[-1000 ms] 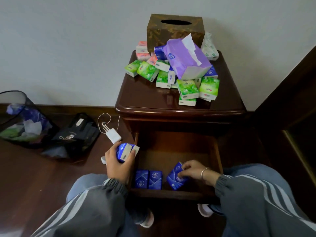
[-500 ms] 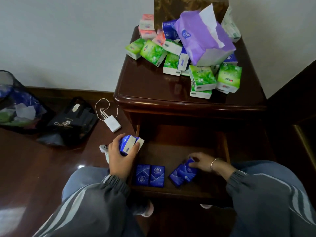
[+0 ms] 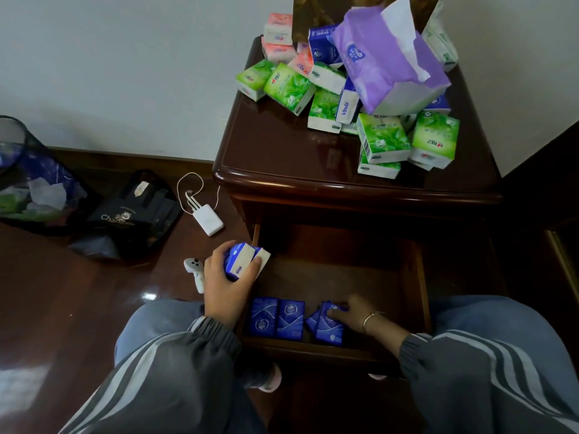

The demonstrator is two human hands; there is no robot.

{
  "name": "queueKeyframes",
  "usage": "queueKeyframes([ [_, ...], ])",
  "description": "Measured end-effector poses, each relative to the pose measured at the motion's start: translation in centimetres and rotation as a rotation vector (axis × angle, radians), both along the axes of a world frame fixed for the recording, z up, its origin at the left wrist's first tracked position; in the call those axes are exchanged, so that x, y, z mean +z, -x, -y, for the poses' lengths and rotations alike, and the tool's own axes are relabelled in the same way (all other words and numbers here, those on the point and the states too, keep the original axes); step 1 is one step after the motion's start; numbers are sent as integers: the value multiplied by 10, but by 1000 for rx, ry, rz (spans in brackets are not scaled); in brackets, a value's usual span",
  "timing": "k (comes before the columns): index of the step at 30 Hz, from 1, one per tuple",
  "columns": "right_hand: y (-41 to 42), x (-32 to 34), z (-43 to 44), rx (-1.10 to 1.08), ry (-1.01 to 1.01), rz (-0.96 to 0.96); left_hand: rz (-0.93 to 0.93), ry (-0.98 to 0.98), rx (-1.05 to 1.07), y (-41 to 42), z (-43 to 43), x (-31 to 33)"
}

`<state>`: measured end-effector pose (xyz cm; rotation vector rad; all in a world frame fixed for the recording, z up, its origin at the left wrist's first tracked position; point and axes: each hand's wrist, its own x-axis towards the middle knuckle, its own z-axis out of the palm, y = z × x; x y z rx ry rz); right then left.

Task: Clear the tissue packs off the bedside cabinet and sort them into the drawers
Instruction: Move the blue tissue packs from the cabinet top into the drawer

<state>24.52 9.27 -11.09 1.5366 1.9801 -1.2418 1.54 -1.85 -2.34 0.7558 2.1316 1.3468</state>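
Sitting on the floor at the left were a mesh bin (image 3: 22,183), a black bag (image 3: 131,214) and a white power bank (image 3: 208,219). The left hand (image 3: 230,288) gripped a blue bundle (image 3: 240,261) at the open drawer's (image 3: 419,289) left edge. Inside, a flat blue pair (image 3: 277,317) lay at the front. Just beside it, the right hand (image 3: 355,311) curled its fingers onto a tilted blue pack (image 3: 327,328). Mixed packs (image 3: 382,139) were heaped on the cabinet surface (image 3: 282,151).
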Motion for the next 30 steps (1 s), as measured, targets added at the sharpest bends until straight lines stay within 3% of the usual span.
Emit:
queueKeyframes([
  [7, 12, -1, 18, -123, -55, -163, 20, 33, -54, 1, 2, -6],
  [14, 16, -8, 27, -341, -94, -151, 31, 50, -84, 2, 2, -8],
  [22, 20, -12, 18, -315, -123, -151, 55, 75, -119, 1, 3, -7],
  [30, 18, -6, 16, -60, 43, -146, 36, 86, -171, -2, 0, -7],
])
